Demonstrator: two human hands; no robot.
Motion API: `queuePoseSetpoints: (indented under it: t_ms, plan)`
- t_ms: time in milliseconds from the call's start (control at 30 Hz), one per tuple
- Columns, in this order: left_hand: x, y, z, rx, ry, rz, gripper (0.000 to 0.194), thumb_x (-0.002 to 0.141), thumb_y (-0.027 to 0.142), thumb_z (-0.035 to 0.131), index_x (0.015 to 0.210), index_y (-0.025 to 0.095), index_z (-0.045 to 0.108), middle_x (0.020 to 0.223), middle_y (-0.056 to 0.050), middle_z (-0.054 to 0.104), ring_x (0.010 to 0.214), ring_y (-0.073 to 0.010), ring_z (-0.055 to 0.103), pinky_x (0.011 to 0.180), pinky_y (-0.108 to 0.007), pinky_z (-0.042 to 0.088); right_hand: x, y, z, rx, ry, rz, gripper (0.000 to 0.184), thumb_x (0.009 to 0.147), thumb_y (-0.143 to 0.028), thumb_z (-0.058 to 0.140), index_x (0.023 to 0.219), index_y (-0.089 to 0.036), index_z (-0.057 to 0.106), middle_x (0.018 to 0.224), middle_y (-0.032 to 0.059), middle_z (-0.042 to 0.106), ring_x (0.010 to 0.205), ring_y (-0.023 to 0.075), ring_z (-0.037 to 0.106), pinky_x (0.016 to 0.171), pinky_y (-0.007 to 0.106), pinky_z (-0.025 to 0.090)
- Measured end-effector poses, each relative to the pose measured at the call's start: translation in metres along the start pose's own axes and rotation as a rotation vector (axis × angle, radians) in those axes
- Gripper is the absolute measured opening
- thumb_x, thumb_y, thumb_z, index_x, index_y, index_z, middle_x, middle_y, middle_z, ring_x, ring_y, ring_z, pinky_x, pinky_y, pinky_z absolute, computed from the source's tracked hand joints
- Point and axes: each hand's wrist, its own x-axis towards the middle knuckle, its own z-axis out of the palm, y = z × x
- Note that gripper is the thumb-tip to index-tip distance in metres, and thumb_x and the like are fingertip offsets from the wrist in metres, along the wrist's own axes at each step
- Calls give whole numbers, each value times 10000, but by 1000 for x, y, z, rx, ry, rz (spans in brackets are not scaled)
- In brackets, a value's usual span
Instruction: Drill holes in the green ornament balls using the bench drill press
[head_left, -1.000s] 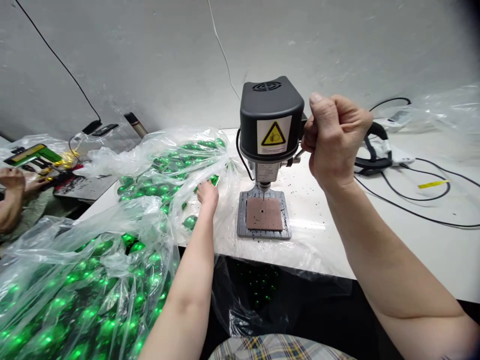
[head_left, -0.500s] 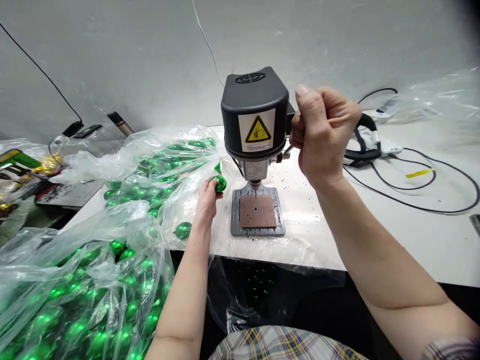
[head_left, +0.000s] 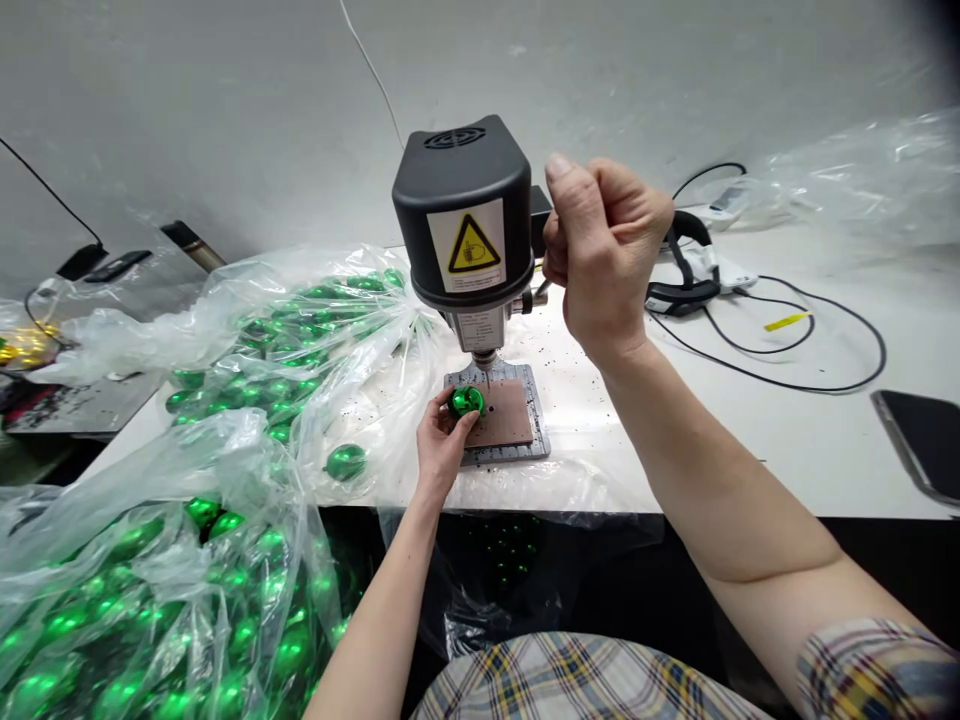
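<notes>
My left hand [head_left: 441, 447] pinches a shiny green ball [head_left: 466, 400] between thumb and fingers. It holds the ball over the left part of a brown plate [head_left: 511, 420], which lies on the grey base of a small black bench drill press [head_left: 461, 205]. The bit points down just right of the ball, above a hole in the plate. My right hand [head_left: 611, 245] is a closed fist beside the drill head, around the end of its feed lever [head_left: 541, 291]; the grip itself is hidden by the fingers.
Clear plastic bags of green balls [head_left: 180, 620] fill the left side. One loose green ball [head_left: 346, 462] lies left of the drill press. A black-and-white headset [head_left: 682, 265], looping black cable [head_left: 847, 385] and phone [head_left: 926, 440] are on the right. Dark shavings dot the white table [head_left: 750, 440].
My left hand has taken the green ball from near the bag and carried it right, over the brown plate. My right hand stays on the lever. The view has turned right.
</notes>
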Motion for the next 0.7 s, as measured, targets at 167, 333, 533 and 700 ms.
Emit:
queuePoseSetpoints:
  t_ms: [167, 333, 533, 700]
  plan:
    - [18, -1, 6, 60, -68, 70, 569, 731, 335, 794, 1245, 186, 601, 1159, -100, 706, 1054, -244, 693, 939, -395, 564, 0, -1, 0, -45, -8, -27, 608, 878, -701, 446, 621, -217, 183, 536, -29, 275, 516, 92, 228, 474, 285, 249]
    - [18, -3, 13, 193, -126, 215, 546, 719, 278, 803, 1225, 200, 613, 1191, -97, 675, 1078, -247, 663, 971, -405, 533, 0, -4, 1, 51, -5, -39, 602, 858, -652, 538, 598, -220, 209, 535, -40, 260, 507, 83, 221, 466, 283, 248]
    - [12, -1, 18, 292, -119, 388, 473, 748, 290, 790, 1177, 202, 610, 1214, -94, 607, 1159, -255, 601, 997, -409, 505, -2, -10, 0, 137, 6, -9, 568, 875, -529, 617, 576, -211, 254, 553, -48, 225, 469, 64, 250, 458, 249, 251]
    - [8, -5, 23, 163, -106, 239, 435, 797, 355, 770, 1174, 207, 612, 1152, -84, 668, 1101, -225, 642, 995, -383, 507, -4, -10, -1, 157, 12, -15, 543, 895, -440, 638, 574, -215, 261, 545, -48, 235, 467, 71, 258, 464, 260, 255]
